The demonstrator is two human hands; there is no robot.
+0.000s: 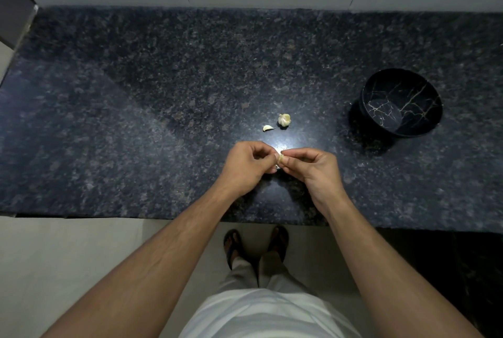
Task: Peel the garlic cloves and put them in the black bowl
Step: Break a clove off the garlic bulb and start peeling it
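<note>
Granite counter, head view — left hand and right hand met together, both pinching one garlic clove, mid-peel. Spare clove and garlic cluster lay beyond; black bowl stood far right, apparently empty. Next — strip skin, carry right.

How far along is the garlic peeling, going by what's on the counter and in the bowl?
Early on. The black bowl looks empty, so no peeled clove has gone in yet. In hand: the left hand and right hand both pinch one garlic clove, apparently mid-peel. Left: a loose clove and the partial garlic bulb lie on the granite counter, unpeeled.
</note>
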